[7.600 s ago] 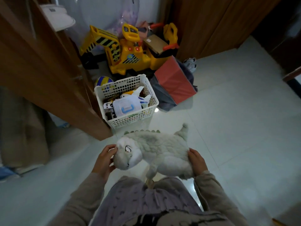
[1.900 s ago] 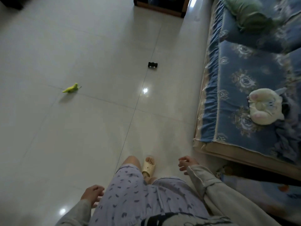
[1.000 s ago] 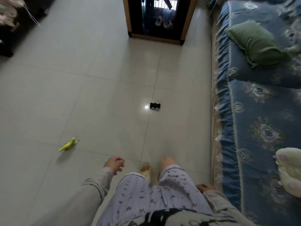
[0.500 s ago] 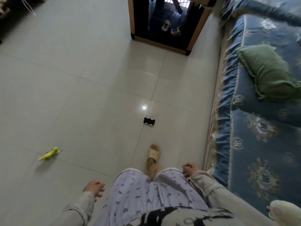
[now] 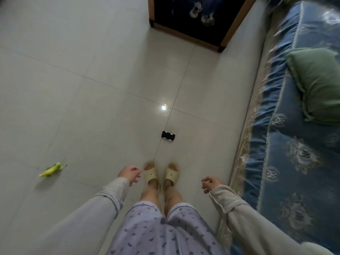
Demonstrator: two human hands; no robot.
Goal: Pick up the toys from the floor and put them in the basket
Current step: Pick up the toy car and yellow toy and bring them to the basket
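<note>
A small black toy car (image 5: 168,136) lies on the pale tiled floor just ahead of my slippered feet (image 5: 160,175). A little yellow-green toy animal (image 5: 52,169) lies on the floor to my left. My left hand (image 5: 130,174) hangs beside my left foot, fingers loosely curled, holding nothing. My right hand (image 5: 210,183) hangs to the right of my feet, also loosely curled and empty. Both hands are well short of the car. The basket is out of view.
A blue patterned sofa (image 5: 298,148) with a green cushion (image 5: 318,85) runs along the right. A dark wood-framed cabinet (image 5: 198,21) stands ahead at the top. A white plush (image 5: 316,248) shows at the bottom right corner.
I have walked closer to the black car and now stand with both feet together just short of it. Both arms have swung forward. The plush dinosaur held earlier is gone from my hands.
</note>
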